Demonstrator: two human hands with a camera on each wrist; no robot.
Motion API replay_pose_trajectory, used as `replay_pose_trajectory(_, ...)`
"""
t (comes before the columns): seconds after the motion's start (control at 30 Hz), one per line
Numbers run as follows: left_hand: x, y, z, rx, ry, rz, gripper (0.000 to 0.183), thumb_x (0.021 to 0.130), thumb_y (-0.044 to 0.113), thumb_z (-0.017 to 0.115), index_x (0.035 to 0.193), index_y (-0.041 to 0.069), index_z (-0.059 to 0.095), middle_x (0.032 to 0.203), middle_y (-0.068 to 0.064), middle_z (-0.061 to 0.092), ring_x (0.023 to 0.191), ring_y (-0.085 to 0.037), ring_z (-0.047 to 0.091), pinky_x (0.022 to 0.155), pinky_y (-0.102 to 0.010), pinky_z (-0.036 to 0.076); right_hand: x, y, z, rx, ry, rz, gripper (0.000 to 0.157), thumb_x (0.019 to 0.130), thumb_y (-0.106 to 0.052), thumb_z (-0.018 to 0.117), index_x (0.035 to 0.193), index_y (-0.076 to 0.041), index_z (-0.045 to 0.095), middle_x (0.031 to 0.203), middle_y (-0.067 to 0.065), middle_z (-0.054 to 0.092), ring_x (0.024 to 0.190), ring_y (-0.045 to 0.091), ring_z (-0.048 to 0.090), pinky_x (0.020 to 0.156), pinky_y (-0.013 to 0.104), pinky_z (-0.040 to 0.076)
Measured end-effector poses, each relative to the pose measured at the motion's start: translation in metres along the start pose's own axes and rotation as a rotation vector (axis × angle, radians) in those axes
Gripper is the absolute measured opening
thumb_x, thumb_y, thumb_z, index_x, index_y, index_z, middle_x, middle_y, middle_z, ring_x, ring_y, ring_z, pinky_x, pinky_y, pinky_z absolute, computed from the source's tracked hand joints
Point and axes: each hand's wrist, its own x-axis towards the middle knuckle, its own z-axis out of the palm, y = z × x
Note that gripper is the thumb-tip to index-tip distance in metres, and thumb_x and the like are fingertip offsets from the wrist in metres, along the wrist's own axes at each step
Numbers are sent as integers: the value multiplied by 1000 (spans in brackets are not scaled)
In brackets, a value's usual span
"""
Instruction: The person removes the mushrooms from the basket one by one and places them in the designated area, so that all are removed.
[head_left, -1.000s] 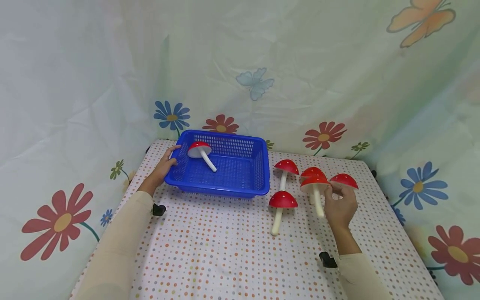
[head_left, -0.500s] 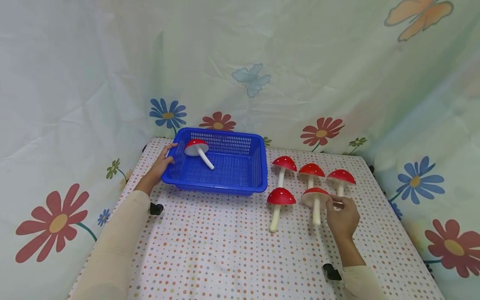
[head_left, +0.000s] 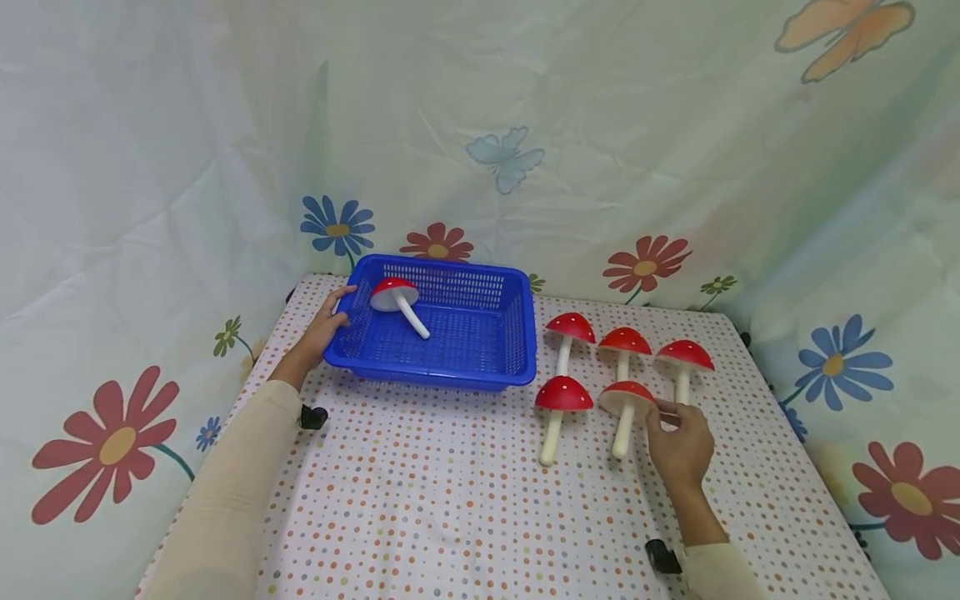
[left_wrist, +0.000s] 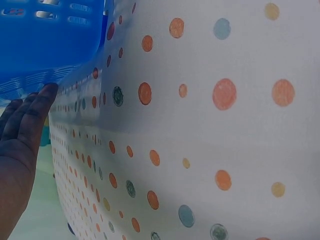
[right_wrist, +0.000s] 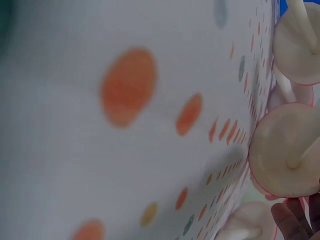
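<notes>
My right hand [head_left: 680,446] pinches the right edge of the red, white-dotted cap of a toy mushroom [head_left: 622,429]. This mushroom lies on the table with its pale stem toward me. In the right wrist view, the fingers [right_wrist: 295,220] meet the rim of its cap, whose white underside [right_wrist: 280,145] faces the camera. My left hand [head_left: 315,337] holds the left rim of a blue plastic basket [head_left: 435,379]. Seen from the left wrist, straight fingers [left_wrist: 32,117] reach up against the basket's outer wall [left_wrist: 45,45]. Inside the basket lies one toy mushroom [head_left: 401,302].
More toy mushrooms stand in two rows right of the basket: a back-row one [head_left: 572,327], a middle one [head_left: 625,341], a right one [head_left: 685,356] and a front-left one [head_left: 562,396]. A dotted cloth [head_left: 450,492] covers the table; a flowered curtain [head_left: 390,125] rises behind.
The right hand has brought its mushroom toward me and down to the table, in front of the middle back one. Its stem has swung slightly left. The left hand stays at the basket.
</notes>
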Motion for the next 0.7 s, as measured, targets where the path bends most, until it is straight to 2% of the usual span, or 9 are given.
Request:
replay_pose_trajectory(0.17,0,0,0,-5,-1,8,72,91,1,37,157,18,18,166,-16,-2,149,-48,11,116,-65,18,-6,-1,-3,-3,-26,-2,22,91,-11,63,106,3,70,106,20,64,92,39,67,80,49,44)
replay_pose_trajectory(0.43,1,-2,0,-13,-3,4,71,91,1,38,158,19,18,166,-15,-2,149,-48,13,116,-63,20,-10,-3,-7,-64,-66,-45,22,88,-11,66,106,0,71,103,19,64,91,37,68,65,43,47)
replay_pose_trajectory(0.7,2,-2,-1,-7,-3,14,71,91,1,38,157,19,19,167,-15,-1,150,-47,12,116,-63,19,-12,-15,-19,-103,-219,-1,26,86,-9,67,110,0,68,111,22,62,100,43,67,73,53,53)
